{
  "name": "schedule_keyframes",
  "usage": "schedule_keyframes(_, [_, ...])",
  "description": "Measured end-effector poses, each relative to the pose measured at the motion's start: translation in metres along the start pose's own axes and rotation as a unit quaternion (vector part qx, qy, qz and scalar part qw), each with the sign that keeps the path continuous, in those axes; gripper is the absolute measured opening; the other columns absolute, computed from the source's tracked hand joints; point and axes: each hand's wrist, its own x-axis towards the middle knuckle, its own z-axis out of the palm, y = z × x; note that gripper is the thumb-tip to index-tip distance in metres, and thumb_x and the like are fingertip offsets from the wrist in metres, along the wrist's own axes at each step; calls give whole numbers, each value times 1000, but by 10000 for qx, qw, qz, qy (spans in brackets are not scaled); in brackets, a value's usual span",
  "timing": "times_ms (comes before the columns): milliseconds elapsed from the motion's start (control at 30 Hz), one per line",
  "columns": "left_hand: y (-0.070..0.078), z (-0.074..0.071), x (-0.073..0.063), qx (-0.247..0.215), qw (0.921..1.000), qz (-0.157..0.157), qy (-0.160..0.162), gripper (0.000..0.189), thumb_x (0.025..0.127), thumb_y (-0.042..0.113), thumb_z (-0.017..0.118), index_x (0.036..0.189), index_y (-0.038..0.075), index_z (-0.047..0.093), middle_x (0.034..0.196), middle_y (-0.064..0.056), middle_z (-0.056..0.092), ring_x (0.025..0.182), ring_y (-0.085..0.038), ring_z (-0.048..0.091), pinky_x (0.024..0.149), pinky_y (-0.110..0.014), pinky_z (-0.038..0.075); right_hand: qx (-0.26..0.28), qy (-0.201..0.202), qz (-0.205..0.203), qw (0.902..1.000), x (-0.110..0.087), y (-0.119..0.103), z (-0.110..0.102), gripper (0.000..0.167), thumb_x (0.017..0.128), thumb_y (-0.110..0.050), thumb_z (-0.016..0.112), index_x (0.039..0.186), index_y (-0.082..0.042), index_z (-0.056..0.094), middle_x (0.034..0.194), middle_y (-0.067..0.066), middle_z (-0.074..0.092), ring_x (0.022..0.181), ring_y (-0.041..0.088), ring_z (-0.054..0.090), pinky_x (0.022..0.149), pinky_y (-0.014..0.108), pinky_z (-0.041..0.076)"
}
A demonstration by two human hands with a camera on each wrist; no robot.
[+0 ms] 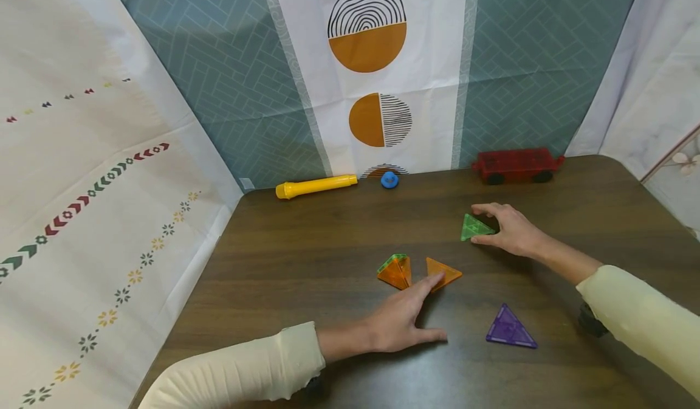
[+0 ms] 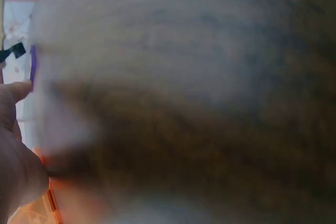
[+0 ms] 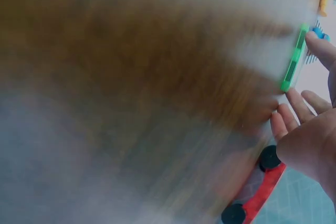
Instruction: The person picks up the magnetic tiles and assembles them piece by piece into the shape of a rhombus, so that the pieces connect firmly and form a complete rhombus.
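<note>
In the head view my left hand [image 1: 401,318] reaches over the table with fingers extended, its fingertips over an orange triangular magnetic tile [image 1: 445,271]. The thumb points right, apart from the fingers. Beside that tile stands a small pyramid of orange and green tiles [image 1: 396,270]. Farther back, my right hand [image 1: 511,230] arches around a green triangular tile [image 1: 474,227], thumb at its near edge and fingers by its far corner. The right wrist view shows this green tile [image 3: 295,59] edge-on between thumb and fingers. A purple triangular tile [image 1: 510,329] lies to the right of my left hand.
Along the table's back edge are a yellow microphone-shaped toy [image 1: 316,186], a small blue round piece [image 1: 389,180] and a red wheeled base [image 1: 517,164]. Patterned cloth [image 1: 219,81] hangs behind the brown wooden table [image 1: 262,263] and at its sides.
</note>
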Motion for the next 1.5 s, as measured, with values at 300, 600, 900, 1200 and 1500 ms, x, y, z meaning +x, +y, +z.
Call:
schedule_keyframes(300, [0,10,1,260,9996,16,-76,97,99,43,77,170,9,19,174,-12,24,159,-17,24,124,-40,32,72,-426,-231,9988,15,9,-5,67,93,-24,86,143,11,58,119,17,62,101,33,55,84,48,49])
schedule_keyframes(600, [-1,10,1,224,9997,49,-79,98,99,44,76,170,9,19,174,-9,24,160,-15,21,124,-40,32,217,-611,-47,9979,20,7,-5,59,94,-26,85,138,6,64,114,13,58,99,31,53,81,43,47])
schedule_keyframes(900, [-1,10,1,220,9997,91,-91,98,99,44,76,170,9,18,175,-9,23,160,-15,20,125,-39,32,176,-302,-49,9994,18,8,-4,62,86,-25,92,134,4,63,109,14,66,87,23,53,73,37,44])
schedule_keyframes(1200, [0,8,1,244,9996,117,-89,98,99,44,77,170,8,19,174,-10,24,160,-16,21,125,-39,31,362,-55,-177,9992,15,5,-6,57,88,-12,89,135,4,62,117,22,73,92,28,68,80,45,58])
schedule_keyframes(1500, [-1,8,0,285,9995,133,-55,98,98,44,77,170,7,20,174,-10,25,160,-16,22,124,-38,32,515,315,-277,9978,12,-2,-4,43,92,-1,83,131,4,66,113,21,74,98,39,74,86,56,60])
